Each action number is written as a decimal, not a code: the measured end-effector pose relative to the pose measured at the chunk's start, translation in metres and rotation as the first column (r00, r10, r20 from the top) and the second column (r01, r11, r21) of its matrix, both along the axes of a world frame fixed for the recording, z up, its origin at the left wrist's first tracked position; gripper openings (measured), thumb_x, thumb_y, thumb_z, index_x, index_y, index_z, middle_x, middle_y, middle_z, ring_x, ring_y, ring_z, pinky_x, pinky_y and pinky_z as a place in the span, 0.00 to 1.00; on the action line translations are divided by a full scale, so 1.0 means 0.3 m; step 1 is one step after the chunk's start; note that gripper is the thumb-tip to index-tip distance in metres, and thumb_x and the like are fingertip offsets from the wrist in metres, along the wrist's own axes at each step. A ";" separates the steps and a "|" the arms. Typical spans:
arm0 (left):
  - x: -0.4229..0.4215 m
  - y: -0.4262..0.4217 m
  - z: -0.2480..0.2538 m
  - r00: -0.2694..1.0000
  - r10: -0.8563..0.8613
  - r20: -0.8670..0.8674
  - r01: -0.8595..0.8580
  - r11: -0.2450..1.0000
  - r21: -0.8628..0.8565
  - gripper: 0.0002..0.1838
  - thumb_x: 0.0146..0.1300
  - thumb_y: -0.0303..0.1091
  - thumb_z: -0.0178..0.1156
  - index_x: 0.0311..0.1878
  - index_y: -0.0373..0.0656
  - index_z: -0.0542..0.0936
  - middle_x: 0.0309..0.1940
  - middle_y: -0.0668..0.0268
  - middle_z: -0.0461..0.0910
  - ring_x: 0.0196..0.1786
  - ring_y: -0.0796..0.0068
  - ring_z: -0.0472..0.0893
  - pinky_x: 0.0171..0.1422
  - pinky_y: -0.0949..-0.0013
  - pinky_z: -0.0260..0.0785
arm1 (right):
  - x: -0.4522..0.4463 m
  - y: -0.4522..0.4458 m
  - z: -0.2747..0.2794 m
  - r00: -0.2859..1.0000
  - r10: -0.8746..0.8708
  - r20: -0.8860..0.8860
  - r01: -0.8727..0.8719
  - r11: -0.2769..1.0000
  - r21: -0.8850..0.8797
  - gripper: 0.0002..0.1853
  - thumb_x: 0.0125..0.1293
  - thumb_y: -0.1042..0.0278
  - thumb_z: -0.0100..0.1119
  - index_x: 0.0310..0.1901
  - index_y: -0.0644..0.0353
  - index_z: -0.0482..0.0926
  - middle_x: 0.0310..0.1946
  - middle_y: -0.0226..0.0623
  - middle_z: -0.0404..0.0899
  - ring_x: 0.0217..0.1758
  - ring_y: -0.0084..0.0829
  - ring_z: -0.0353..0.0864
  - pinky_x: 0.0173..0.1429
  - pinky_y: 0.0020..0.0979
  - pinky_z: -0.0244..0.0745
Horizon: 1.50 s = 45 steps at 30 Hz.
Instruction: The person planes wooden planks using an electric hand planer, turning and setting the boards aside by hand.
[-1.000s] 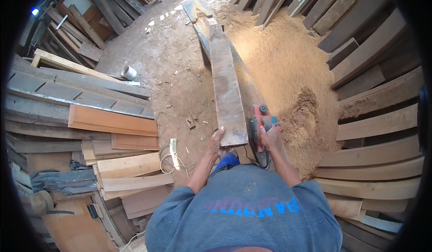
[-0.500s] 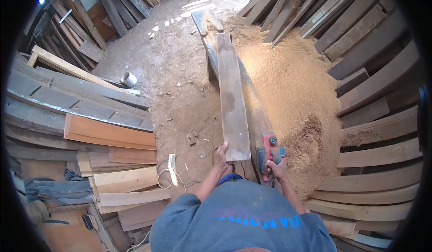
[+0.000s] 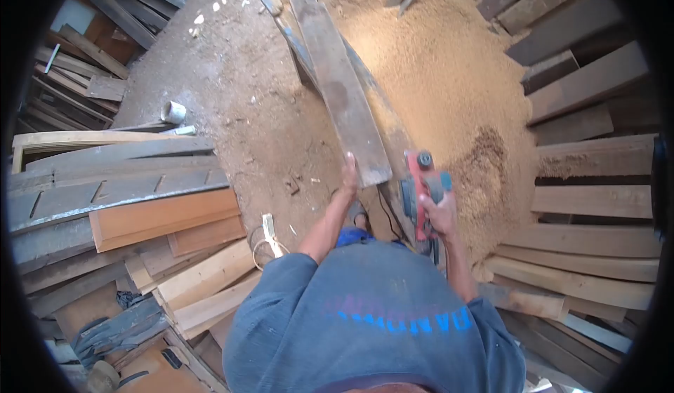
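A long grey-brown board (image 3: pixel 342 88) lies lengthwise on a narrow wooden bench (image 3: pixel 385 116). At the near end of the board, my left hand (image 3: pixel 352 172) is against its left edge, the fingers partly hidden under the wood. My right hand (image 3: pixel 441 214) is wrapped round the handle of a red and grey power planer (image 3: pixel 421 196), which rests on the near right part of the bench, beside the board and apart from it. A dark cable (image 3: pixel 385 207) runs near the board's near end.
Sawdust (image 3: pixel 449 98) covers the ground right of the bench. Planks (image 3: pixel 593 200) line the right side, and stacked boards (image 3: pixel 161 217) fill the left. A white bucket (image 3: pixel 173 112) stands at the upper left. A pale cable (image 3: pixel 265 245) lies near my left elbow.
The view has shifted and turned. The board has changed its lie on the bench, its near end now slanting right. The planer is still in my right hand.
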State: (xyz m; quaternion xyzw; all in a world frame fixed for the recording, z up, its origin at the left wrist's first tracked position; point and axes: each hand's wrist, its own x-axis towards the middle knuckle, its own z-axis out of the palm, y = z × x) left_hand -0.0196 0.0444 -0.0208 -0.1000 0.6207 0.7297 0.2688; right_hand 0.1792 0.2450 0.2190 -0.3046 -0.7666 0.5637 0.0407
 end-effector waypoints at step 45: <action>0.010 0.050 0.271 0.993 -0.021 -0.114 0.011 0.996 -0.088 0.41 0.83 0.63 0.24 0.70 0.36 0.73 0.63 0.58 0.80 0.63 0.62 0.79 0.73 0.59 0.67 | -0.694 -0.039 0.089 0.954 0.297 -0.045 -0.297 0.915 -0.274 0.25 0.78 0.42 0.55 0.49 0.60 0.82 0.29 0.27 0.78 0.32 0.19 0.77 0.38 0.26 0.74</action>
